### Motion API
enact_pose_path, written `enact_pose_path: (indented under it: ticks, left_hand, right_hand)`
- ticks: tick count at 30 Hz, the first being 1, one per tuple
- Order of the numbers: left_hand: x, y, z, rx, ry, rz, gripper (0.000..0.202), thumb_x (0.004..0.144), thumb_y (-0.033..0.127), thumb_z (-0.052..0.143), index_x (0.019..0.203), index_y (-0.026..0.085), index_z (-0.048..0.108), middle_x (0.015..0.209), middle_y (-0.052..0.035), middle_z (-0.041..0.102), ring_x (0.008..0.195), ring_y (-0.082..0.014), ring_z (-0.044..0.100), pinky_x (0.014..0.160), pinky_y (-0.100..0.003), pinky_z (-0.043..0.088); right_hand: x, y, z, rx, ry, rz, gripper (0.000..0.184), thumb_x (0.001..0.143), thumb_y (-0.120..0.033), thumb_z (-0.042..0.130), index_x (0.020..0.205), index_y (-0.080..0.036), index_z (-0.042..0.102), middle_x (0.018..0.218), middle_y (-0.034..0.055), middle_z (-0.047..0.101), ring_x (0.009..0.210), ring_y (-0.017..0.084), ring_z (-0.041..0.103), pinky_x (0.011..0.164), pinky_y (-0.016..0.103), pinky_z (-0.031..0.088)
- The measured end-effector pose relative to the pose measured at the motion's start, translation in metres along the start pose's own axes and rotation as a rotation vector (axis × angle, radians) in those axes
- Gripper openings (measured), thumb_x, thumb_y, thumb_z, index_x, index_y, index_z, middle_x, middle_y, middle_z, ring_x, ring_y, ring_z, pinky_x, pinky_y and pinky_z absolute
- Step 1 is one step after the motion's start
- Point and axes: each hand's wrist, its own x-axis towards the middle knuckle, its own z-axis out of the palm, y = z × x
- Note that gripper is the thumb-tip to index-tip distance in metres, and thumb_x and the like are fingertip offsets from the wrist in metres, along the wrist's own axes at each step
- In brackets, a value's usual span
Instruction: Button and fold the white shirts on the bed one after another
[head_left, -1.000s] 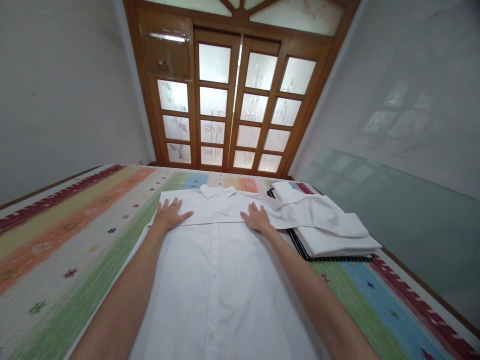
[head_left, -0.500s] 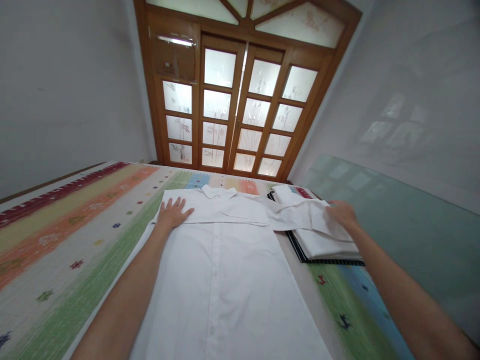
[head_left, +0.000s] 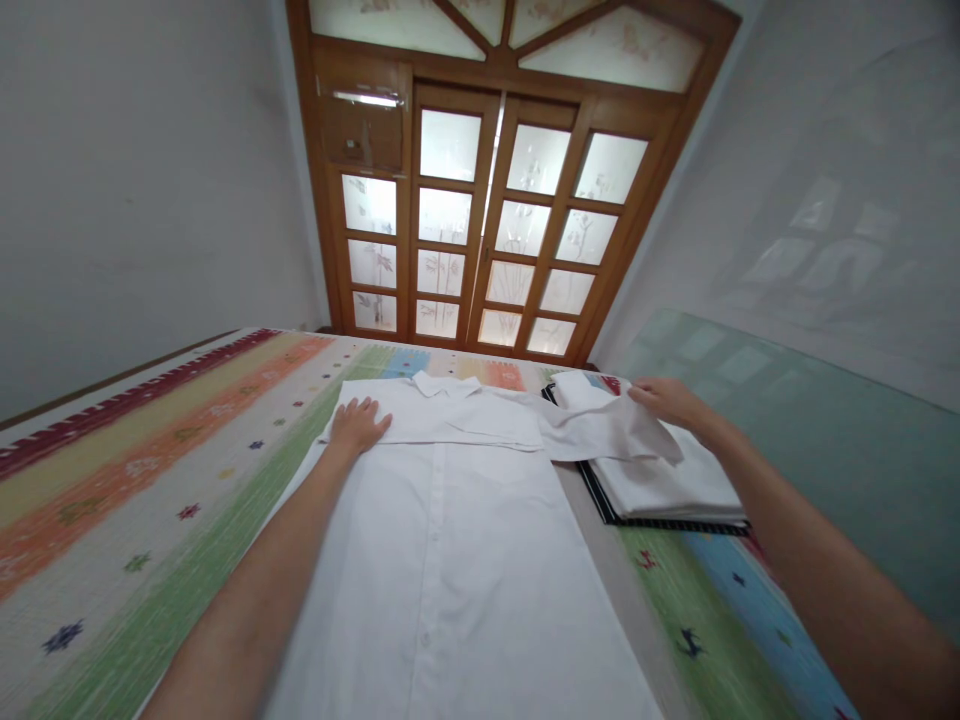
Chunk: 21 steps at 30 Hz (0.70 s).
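Observation:
A white button-front shirt (head_left: 480,560) lies spread out, its collar (head_left: 448,385) at the far end. One sleeve is folded flat across the chest below the collar. My left hand (head_left: 358,425) rests on the shirt's left shoulder area, fingers spread a little. My right hand (head_left: 660,397) pinches the end of the other sleeve (head_left: 600,425) and holds it up off to the right. That sleeve hangs partly over a stack of folded white cloth (head_left: 675,490).
Under the folded stack lies a black-edged flat item (head_left: 600,505). A striped, patterned cloth (head_left: 187,460) covers the surface. A greenish glass panel (head_left: 825,450) leans along the right wall. Wooden doors with glass panes (head_left: 472,230) stand at the back.
My right hand has drawn the sleeve end leftward and slightly up, and the sleeve now bunches more. My left hand stays on the shirt. The view has shifted slightly.

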Motion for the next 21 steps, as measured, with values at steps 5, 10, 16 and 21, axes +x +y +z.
enact_pose_path:
  ticks: [5,10,16,21]
  left_hand:
    - [-0.011,0.013,-0.005,-0.102,0.088,0.006,0.037,0.09,0.027,0.039,0.104,0.012,0.069,0.113,-0.0201,0.068,0.115,-0.0314,0.058,0.098,-0.044,0.041]
    - [-0.02,0.034,-0.003,-0.747,0.215,0.024,0.032,0.084,0.035,0.047,0.097,0.017,0.07,0.1,-0.0116,0.073,0.092,-0.0236,0.068,0.086,-0.035,0.051]
    - [-0.036,0.038,0.001,-1.324,0.196,0.075,0.07,0.075,0.056,0.061,0.131,0.015,0.05,0.119,-0.0166,0.063,0.077,-0.0188,0.068,0.062,-0.03,0.054]
    - [-0.051,0.041,0.003,-0.969,0.273,0.291,0.095,0.058,0.048,0.081,0.14,0.019,0.043,0.135,-0.0168,0.052,0.092,-0.021,0.064,0.077,-0.035,0.054]
  right_hand:
    - [0.032,-0.104,0.007,0.196,-0.136,-0.04,0.029,0.083,-0.032,0.04,0.057,-0.019,0.046,0.061,0.0019,0.054,0.064,0.016,0.049,0.058,0.026,0.034]
    - [0.051,-0.212,0.06,0.472,-0.179,-0.013,0.028,0.085,-0.026,0.042,0.061,-0.017,0.054,0.065,0.0019,0.058,0.067,0.016,0.051,0.059,0.024,0.036]
    - [0.041,-0.288,0.117,0.751,-0.405,-0.043,0.03,0.095,-0.028,0.042,0.103,-0.018,0.069,0.1,0.0045,0.072,0.073,0.015,0.064,0.06,0.022,0.045]
    - [0.028,-0.28,0.134,0.998,-0.48,-0.03,0.034,0.093,-0.021,0.042,0.12,-0.016,0.062,0.113,0.0061,0.071,0.085,0.017,0.068,0.066,0.022,0.05]
